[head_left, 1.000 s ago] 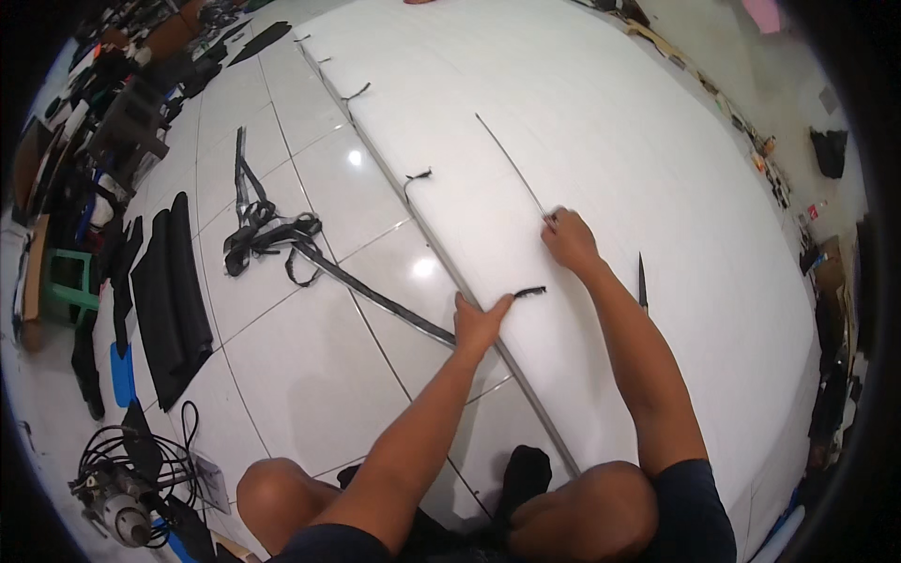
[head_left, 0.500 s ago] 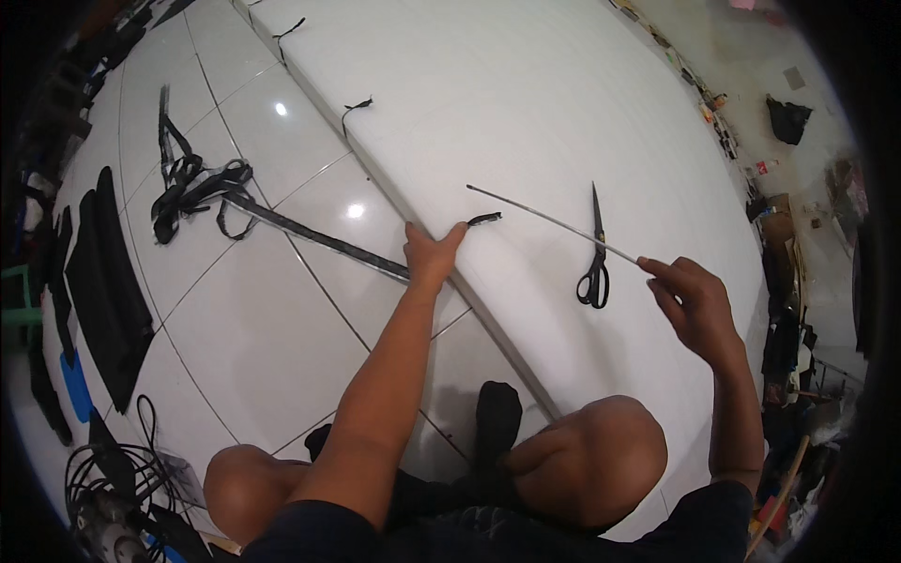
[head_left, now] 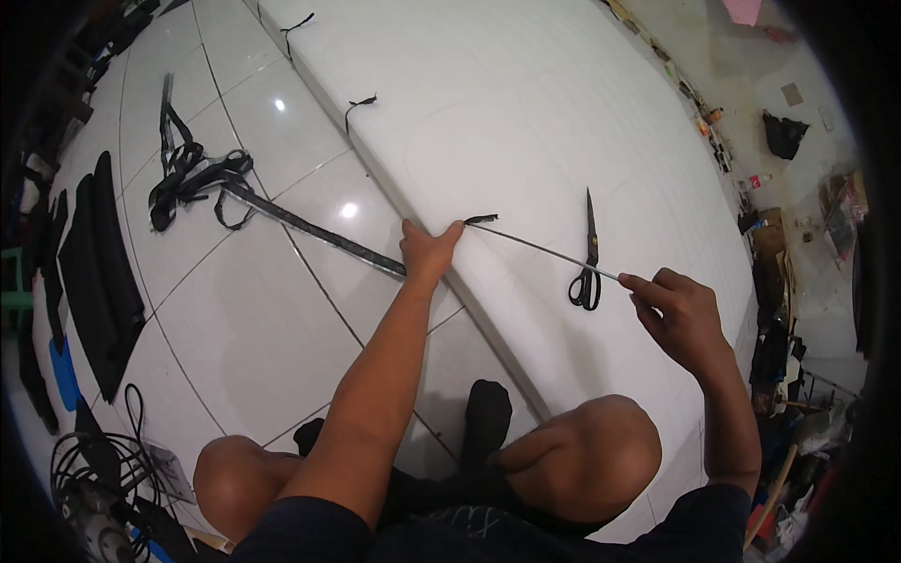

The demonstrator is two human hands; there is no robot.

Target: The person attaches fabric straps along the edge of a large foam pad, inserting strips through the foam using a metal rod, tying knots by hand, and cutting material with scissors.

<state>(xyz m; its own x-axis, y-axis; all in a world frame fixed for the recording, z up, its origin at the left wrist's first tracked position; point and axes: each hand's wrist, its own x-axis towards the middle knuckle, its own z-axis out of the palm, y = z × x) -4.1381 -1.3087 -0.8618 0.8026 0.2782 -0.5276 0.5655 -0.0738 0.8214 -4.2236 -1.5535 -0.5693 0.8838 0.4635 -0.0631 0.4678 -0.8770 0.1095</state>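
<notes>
A thick white foam slab [head_left: 526, 141] lies before me. At its near left edge my left hand [head_left: 430, 251] is closed round the edge, gripping a black fabric strip [head_left: 328, 238]; the strip's short end pokes out past the thumb onto the slab top. My right hand [head_left: 678, 310] pinches a thin metal rod [head_left: 549, 251] by its near end, above the slab. The rod's far tip is at the short strip end beside my left thumb; whether they touch I cannot tell. Black-handled scissors [head_left: 589, 258] lie on the slab under the rod.
Two black ties [head_left: 361, 100] stick out along the slab's left edge farther off. The strip trails from a tangled heap [head_left: 192, 178] on the tiled floor [head_left: 253, 310]. Folded black fabric [head_left: 103, 291] lies at left, coiled cable [head_left: 103, 469] at lower left. Clutter [head_left: 779, 281] lines the right side.
My right hand has moved the rod leftward and down, bringing its tip from above the slab to the strip end by my left thumb. The left hand keeps its hold.
</notes>
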